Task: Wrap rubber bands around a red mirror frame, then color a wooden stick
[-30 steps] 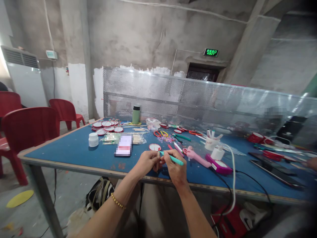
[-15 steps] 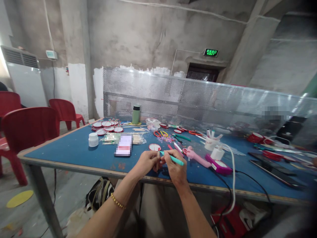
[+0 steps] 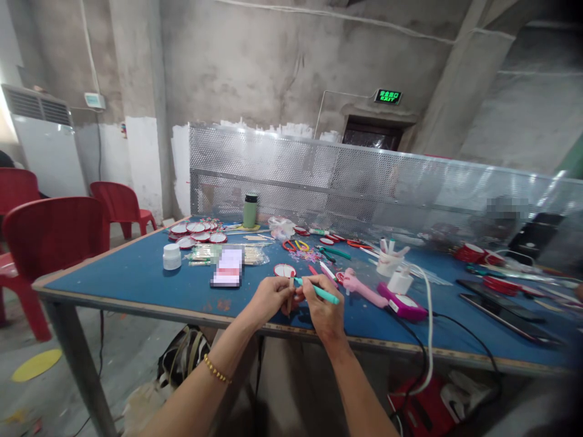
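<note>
Clock centred on the two hands, twelve o'clock pointing away from the wearer. Left hand (image 3: pixel 269 297): grasping a thin tan strip (image 3: pixel 290 292), pinched roughly upright between the fingers. Right hand (image 3: pixel 327 309): grasping a teal marker (image 3: pixel 327 295) in a writing grip, its tip at the strip's upper part, pointing toward nine o'clock; contact too small to confirm. Strip and marker both at clock centre, above the near edge of the blue table (image 3: pixel 113 276).

Surroundings: white disc with red rim (image 3: pixel 285 271) at twelve, just beyond the fingers. Phone (image 3: pixel 228 267) at ten; white jar (image 3: pixel 172 258) farther out, between nine and ten. Green bottle (image 3: pixel 250 211) at eleven, near the perforated metal screen (image 3: pixel 273 158). Pen cup (image 3: pixel 390 263) at two. Pink tool (image 3: pixel 367 290) at three, with a purple box (image 3: pixel 404 306) beyond its handle end.
</note>
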`<state>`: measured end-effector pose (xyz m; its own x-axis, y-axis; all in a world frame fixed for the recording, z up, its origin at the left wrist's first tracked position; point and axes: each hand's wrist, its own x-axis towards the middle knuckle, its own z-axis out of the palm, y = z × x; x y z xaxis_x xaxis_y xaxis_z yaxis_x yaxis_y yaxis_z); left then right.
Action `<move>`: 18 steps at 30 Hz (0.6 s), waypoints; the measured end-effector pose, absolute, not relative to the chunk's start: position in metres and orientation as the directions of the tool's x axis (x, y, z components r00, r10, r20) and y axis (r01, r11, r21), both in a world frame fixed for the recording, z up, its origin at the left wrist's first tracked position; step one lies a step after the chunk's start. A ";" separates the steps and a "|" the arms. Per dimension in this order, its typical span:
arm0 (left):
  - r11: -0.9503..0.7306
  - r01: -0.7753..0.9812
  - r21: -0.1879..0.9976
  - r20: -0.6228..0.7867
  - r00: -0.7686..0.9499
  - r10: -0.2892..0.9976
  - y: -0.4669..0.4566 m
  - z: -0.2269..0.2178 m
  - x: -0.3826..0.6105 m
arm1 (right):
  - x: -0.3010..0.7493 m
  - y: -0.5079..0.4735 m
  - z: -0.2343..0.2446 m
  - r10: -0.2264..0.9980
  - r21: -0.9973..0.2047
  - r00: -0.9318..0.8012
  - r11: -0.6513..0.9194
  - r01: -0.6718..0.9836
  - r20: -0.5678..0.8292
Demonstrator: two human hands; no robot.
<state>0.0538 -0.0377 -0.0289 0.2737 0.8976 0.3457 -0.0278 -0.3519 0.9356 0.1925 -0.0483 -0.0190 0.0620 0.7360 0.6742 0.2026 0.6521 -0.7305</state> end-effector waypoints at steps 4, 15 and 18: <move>-0.351 -0.031 0.936 0.345 0.279 0.896 -0.037 -0.029 0.054 | 0.193 -0.047 -0.021 0.734 -0.727 0.052 0.655 0.207 0.677; -0.342 -0.052 0.938 0.343 0.276 0.898 -0.039 -0.028 0.055 | 0.193 -0.046 -0.022 0.728 -0.721 0.057 0.661 0.208 0.683; -0.352 -0.045 0.935 0.350 0.280 0.894 -0.039 -0.028 0.054 | 0.193 -0.047 -0.021 0.734 -0.727 0.052 0.656 0.205 0.677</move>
